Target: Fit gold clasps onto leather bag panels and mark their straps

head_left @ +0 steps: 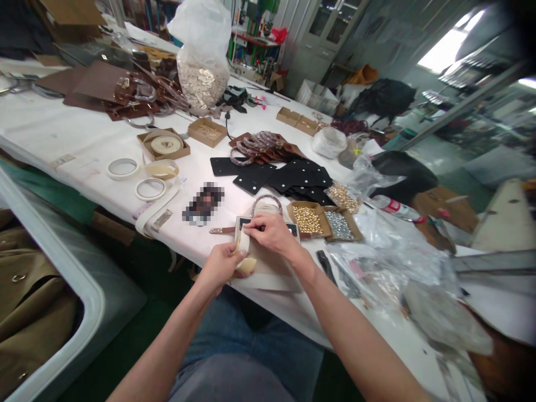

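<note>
My left hand [221,267] is closed around a roll of cream tape [248,267] at the table's front edge. From it a pale strip rises to my right hand [274,234], whose fingers pinch its upper end. Both hands are over a beige bag piece [278,273] lying on the table. A round handle [267,204] wrapped in clear film stands at its far edge. Dark patches show on the piece near my right fingers, partly covered by them. A brown strap [221,230] with a metal tip sticks out to the left.
Small boxes of gold studs [307,219] and silver studs [338,225] sit to the right. Black studded panels [301,177] lie behind, near brown handled pieces [268,146]. Tape rolls [151,189] are on the left. A large grey bin [94,301] stands beside the table.
</note>
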Tool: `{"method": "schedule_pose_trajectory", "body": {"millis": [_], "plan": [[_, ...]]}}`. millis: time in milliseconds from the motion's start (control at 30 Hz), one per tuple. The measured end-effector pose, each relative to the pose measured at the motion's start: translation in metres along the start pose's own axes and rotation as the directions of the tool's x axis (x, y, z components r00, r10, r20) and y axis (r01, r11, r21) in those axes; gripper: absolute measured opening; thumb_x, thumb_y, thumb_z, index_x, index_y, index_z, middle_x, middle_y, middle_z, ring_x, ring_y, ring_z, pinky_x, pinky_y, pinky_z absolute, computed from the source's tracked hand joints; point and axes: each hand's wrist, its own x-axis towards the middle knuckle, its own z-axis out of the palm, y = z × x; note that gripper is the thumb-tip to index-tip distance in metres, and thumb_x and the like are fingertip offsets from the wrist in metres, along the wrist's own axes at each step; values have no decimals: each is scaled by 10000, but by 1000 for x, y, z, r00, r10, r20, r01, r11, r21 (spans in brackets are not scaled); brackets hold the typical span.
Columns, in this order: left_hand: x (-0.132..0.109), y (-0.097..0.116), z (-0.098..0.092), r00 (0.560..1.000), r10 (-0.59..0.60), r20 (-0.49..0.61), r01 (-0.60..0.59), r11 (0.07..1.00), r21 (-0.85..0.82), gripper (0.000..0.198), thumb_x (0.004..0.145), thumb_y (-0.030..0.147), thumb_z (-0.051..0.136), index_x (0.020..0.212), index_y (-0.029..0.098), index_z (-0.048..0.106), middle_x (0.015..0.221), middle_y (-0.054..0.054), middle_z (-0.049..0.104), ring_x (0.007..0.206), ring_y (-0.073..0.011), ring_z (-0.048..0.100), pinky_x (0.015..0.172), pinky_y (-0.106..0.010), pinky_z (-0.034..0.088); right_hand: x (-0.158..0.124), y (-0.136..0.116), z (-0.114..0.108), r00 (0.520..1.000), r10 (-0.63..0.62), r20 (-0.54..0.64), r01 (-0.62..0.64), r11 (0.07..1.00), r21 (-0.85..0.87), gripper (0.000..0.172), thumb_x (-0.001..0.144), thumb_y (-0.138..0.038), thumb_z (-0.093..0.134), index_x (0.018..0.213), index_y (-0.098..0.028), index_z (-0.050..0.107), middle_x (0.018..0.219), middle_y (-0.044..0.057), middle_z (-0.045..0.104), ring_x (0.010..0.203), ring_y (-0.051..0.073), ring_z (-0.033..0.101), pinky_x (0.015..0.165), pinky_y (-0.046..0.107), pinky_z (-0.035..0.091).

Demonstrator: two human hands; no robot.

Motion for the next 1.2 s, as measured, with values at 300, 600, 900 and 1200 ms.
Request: {"method": "schedule_pose_trajectory", "body": {"millis": [300, 600, 900, 1200], "plan": [[-26, 21, 13, 972, 236, -12, -218, 916, 337, 390, 967, 429, 652, 655, 197, 620, 567, 6, 545, 493, -123, 450, 504, -252, 323, 3, -7, 10, 999, -45, -2, 45, 993, -105, 238, 968, -149, 789, 739, -209, 807, 823, 34, 746, 801, 195, 666, 785, 334, 476], [-98, 20, 36, 983, 182, 42, -186, 970, 154, 506, 995, 648, 745, 918, 148, 764, 749, -98, 786, 567, -177, 668, 571, -276, 509, -14, -15, -1, 985, 110, -129, -82, 974, 210, 139, 1003, -359, 824, 1018, -249, 907, 951, 47, 831, 892, 218, 734, 878, 371, 591], [-93, -15, 58, 989, 143, 45, -145, 988, 55, 538, 997, 669, 801, 966, 133, 771, 798, -100, 789, 639, -190, 705, 630, -286, 577, -147, -72, 1, 870, 487, -81, -176, 459, 871, 824, 815, -494, 1039, 1517, -262, 675, 1116, 68, 788, 904, 245, 777, 803, 393, 690], [-75, -28, 94, 962, 216, 168, -259, 920, 296, 487, 1042, 651, 756, 1139, 175, 788, 1113, -126, 818, 1098, -305, 762, 899, -324, 610, -195, -69, -9, 730, 659, -179, -232, 486, 843, 720, 868, -485, 972, 1489, -292, 662, 874, 1, 764, 783, 255, 754, 721, 393, 684]]}}
